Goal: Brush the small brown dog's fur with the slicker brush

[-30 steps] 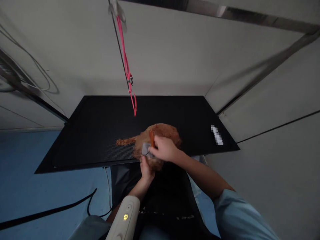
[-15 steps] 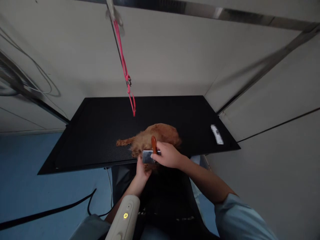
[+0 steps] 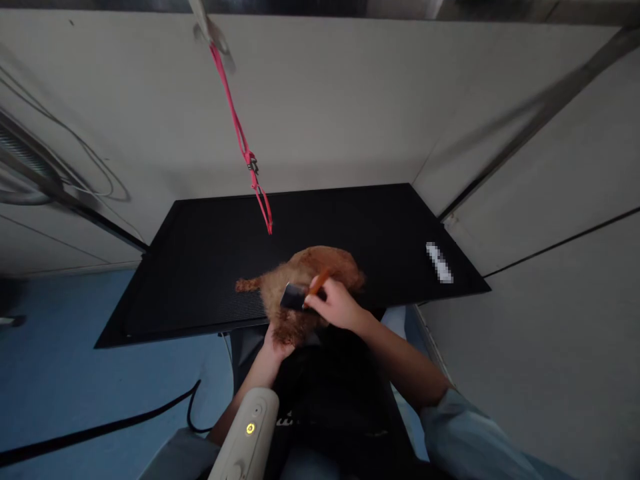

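A brown curly-haired dog [image 3: 326, 261] lies on the black grooming table [image 3: 200, 247], with one leg stretched out to the left. In my right hand [image 3: 336, 304] is a slicker brush [image 3: 294, 296] with an orange-brown handle; its head is over the dog's fluffy near side, blurred by motion. My left hand [image 3: 276, 345] supports a curly part of the dog at the table's near edge. Fur hides most of its fingers, and I cannot tell which part of the body it grips.
A pink grooming loop [image 3: 240, 133] hangs from a post above the table. One pixelated white object [image 3: 440, 263] lies at the right end. Low in view is a pale device [image 3: 247, 433] with a yellow light. A black cable [image 3: 100, 430] crosses the blue floor.
The brush has moved up and turned, its handle now tilting right. My left hand has shifted slightly left and down, with more of the curly fur showing over it. The camera view has shifted slightly.
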A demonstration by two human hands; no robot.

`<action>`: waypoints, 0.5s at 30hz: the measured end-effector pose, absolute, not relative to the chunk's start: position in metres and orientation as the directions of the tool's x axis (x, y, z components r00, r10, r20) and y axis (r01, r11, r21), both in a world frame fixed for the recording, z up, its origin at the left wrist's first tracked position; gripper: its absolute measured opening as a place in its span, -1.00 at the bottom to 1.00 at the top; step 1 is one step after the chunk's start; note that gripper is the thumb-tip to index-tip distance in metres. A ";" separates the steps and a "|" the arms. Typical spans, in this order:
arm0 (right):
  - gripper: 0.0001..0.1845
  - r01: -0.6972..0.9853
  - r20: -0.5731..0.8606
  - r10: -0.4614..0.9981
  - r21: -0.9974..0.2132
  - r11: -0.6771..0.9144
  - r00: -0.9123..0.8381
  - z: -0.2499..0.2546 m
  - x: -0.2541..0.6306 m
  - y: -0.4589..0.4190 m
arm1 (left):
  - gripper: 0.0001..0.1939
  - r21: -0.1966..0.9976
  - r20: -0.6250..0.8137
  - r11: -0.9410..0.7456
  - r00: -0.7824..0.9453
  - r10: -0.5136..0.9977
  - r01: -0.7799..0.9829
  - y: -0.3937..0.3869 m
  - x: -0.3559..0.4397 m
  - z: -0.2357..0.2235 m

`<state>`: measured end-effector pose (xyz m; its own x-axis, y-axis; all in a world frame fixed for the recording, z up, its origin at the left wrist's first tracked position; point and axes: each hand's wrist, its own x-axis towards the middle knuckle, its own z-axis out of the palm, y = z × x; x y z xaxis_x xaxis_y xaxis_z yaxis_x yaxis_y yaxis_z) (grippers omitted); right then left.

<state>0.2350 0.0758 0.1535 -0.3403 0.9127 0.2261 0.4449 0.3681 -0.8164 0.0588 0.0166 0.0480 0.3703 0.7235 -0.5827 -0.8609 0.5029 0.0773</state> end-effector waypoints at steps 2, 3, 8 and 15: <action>-0.83 0.435 0.205 0.934 -0.841 0.321 -0.294 0.148 0.236 0.078 | -0.71 0.080 -0.615 0.483 0.338 0.712 -0.872 0.016 0.054 0.043; -0.82 0.444 0.203 0.961 -0.855 0.268 -0.188 0.146 0.236 0.080 | -0.70 0.089 -0.636 0.466 0.310 0.707 -0.880 0.016 0.053 0.041; -0.78 0.371 0.181 0.940 -0.884 0.285 -0.291 0.135 0.238 0.088 | -0.69 0.078 -0.708 0.457 0.273 0.651 -0.886 0.016 0.050 0.042; -0.73 0.276 0.158 0.969 -0.939 0.207 -0.192 0.130 0.234 0.097 | -0.74 0.160 -0.647 0.392 0.204 0.735 -0.906 0.021 0.052 0.054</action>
